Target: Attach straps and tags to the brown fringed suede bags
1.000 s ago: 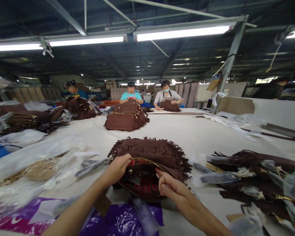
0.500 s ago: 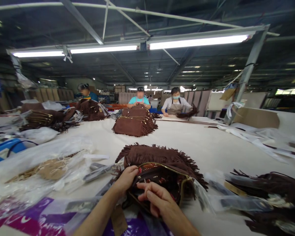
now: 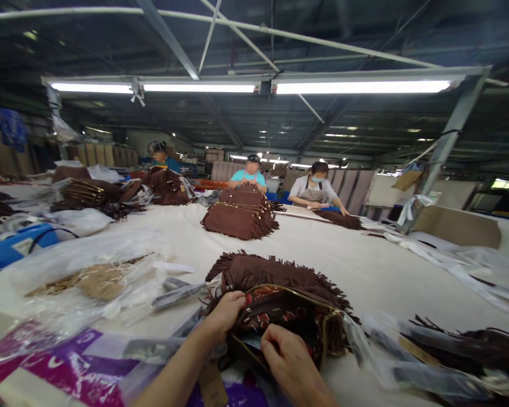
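A dark brown fringed bag [image 3: 280,273] lies on the white table right in front of me, its gold zipper open and a red-patterned lining showing. My left hand [image 3: 227,312] pinches the bag's edge at the left end of the opening. Over the near side of the opening is my right hand [image 3: 286,353], fingers curled together at the lining; whatever they hold is hidden. A brown paper tag [image 3: 212,385] hangs below the bag, between my forearms.
A stack of brown fringed bags [image 3: 237,215] stands farther back on the table [image 3: 182,226]. Plastic wrap and paper tags [image 3: 104,281] lie left, more fringed pieces [image 3: 470,345] right. Three people work across the table, one [image 3: 311,189] handling brown material.
My right hand's extended fingers have curled in and moved lower into the bag's opening. My left hand keeps its grip. The person at the back right has lowered the brown piece onto the table.
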A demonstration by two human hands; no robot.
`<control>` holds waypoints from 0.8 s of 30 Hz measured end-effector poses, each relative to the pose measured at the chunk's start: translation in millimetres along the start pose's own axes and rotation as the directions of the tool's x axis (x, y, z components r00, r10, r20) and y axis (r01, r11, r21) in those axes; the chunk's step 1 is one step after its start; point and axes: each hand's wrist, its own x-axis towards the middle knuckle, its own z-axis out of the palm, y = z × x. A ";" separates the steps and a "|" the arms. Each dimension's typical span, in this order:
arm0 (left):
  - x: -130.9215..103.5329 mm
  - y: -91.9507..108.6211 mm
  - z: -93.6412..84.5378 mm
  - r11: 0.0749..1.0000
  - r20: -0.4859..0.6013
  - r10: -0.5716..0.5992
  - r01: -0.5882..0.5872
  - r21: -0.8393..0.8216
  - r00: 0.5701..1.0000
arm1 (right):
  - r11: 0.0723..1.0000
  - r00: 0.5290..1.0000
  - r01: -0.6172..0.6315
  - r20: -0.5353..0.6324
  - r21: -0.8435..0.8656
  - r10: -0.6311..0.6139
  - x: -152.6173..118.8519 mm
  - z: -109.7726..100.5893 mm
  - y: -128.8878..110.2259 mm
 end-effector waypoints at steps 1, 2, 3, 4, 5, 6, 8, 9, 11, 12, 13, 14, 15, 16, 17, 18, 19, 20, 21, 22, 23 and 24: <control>0.0 -0.5 0.3 1.000 -0.002 0.004 -0.004 0.006 1.000 | 1.000 1.000 0.011 -0.002 -0.021 -0.011 2.1 1.2 -1.0; -0.1 -1.0 0.6 1.000 -0.004 0.008 -0.008 0.014 1.000 | 0.999 1.000 0.023 -0.004 -0.035 -0.023 4.2 2.7 -1.4; -0.2 -1.3 0.8 1.000 -0.006 0.014 -0.014 0.023 1.000 | 0.999 0.999 0.035 -0.013 -0.041 -0.036 6.2 4.4 -1.4; -0.4 -1.6 1.0 0.999 -0.009 0.022 -0.021 0.033 1.000 | 0.998 0.999 0.044 -0.025 -0.034 -0.045 7.9 6.3 -1.1; -0.6 -1.9 1.1 0.999 -0.013 0.031 -0.030 0.046 0.999 | 0.999 0.998 0.045 -0.031 -0.009 -0.046 9.3 8.4 -0.6; -0.8 -2.2 1.1 0.997 -0.019 0.041 -0.040 0.061 0.999 | 0.999 0.999 0.039 -0.029 0.030 -0.038 10.5 10.6 0.1; -1.3 -2.8 1.3 0.993 -0.041 0.070 -0.065 0.098 0.997 | 0.991 1.000 0.018 -0.002 0.130 -0.018 12.0 14.9 1.6; -1.7 -3.1 1.5 0.990 -0.056 0.087 -0.080 0.120 0.995 | 0.984 1.000 0.012 0.013 0.177 -0.014 12.5 16.8 2.5; -2.9 -3.4 2.2 0.980 -0.086 0.122 -0.107 0.166 0.989 | 0.969 1.000 0.014 0.009 0.245 -0.017 13.4 19.7 3.7; -3.6 -3.4 2.8 0.975 -0.098 0.138 -0.118 0.189 0.986 | 0.963 1.000 0.017 -0.002 0.269 -0.017 13.9 20.8 4.0; -4.3 -3.2 3.4 0.969 -0.105 0.151 -0.126 0.211 0.983 | 0.956 1.000 0.018 -0.004 0.292 -0.018 14.5 21.7 3.9; -4.9 -2.8 4.0 0.964 -0.110 0.161 -0.132 0.233 0.981 | 0.951 1.000 0.020 0.002 0.307 -0.021 15.3 22.4 3.5; -5.2 -2.1 4.7 0.958 -0.112 0.169 -0.137 0.253 0.979 | 0.950 1.000 0.021 0.013 0.313 -0.026 16.4 23.0 2.9; -5.4 -1.3 5.3 0.953 -0.111 0.176 -0.141 0.270 0.978 | 0.952 0.999 0.019 0.028 0.306 -0.029 17.9 23.4 2.4; -5.3 -0.4 6.0 0.948 -0.110 0.182 -0.145 0.284 0.977 | 0.959 0.999 0.016 0.036 0.283 -0.028 19.8 23.7 2.3; -5.1 0.6 6.7 0.944 -0.110 0.187 -0.148 0.294 0.976 | 0.970 0.999 0.016 0.032 0.243 -0.025 21.8 23.6 3.1; -5.2 1.5 7.5 0.942 -0.114 0.191 -0.149 0.300 0.975 | 0.982 0.999 0.024 0.017 0.186 -0.028 23.7 22.9 4.9; -5.9 2.3 8.7 0.942 -0.124 0.192 -0.147 0.301 0.974 | 0.992 0.999 0.046 -0.003 0.117 -0.046 25.1 21.6 8.1; -7.7 3.1 10.1 0.945 -0.140 0.188 -0.140 0.297 0.972 | 0.995 0.996 0.085 -0.010 0.044 -0.085 25.7 19.6 12.4; -10.8 3.7 12.0 0.949 -0.162 0.179 -0.127 0.289 0.970 | 0.990 0.990 0.137 -0.013 -0.030 -0.137 25.6 17.2 17.8; -15.3 4.3 14.4 0.955 -0.190 0.165 -0.109 0.274 0.968 | 0.974 0.979 0.202 -0.019 -0.103 -0.205 25.1 14.9 23.6; -20.7 4.8 17.1 0.963 -0.219 0.147 -0.089 0.255 0.964 | 0.952 0.964 0.263 0.004 -0.156 -0.266 24.8 13.6 29.5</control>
